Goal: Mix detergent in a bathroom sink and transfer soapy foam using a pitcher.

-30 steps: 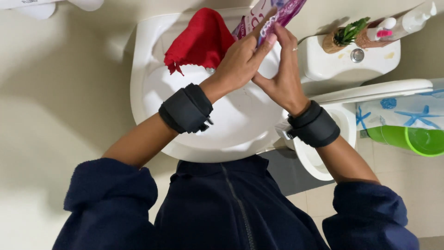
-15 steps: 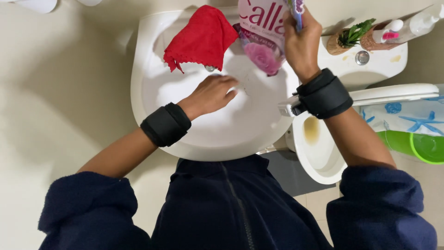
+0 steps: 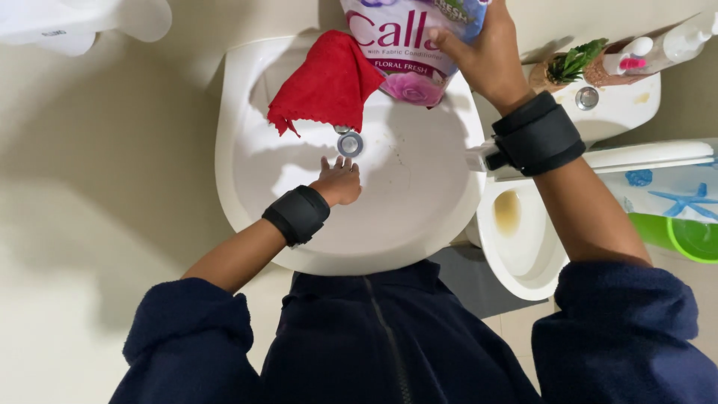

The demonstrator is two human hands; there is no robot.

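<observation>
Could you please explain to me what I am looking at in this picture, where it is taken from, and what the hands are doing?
There is no machine here: a person in a dark blue jacket wears a camera on the head, so the one view looks straight down at their own arms. Each wrist carries a black padded band.

Below is a white ceramic washbasin with a round metal drain. A red cloth hangs over its back edge.

The left hand reaches into the basin, fingers near the drain, holding nothing. The right hand holds up a white and pink soft plastic pouch with a flower picture above the basin.

To the right is an open white toilet bowl, with a small green potted plant on the cistern behind it.
</observation>
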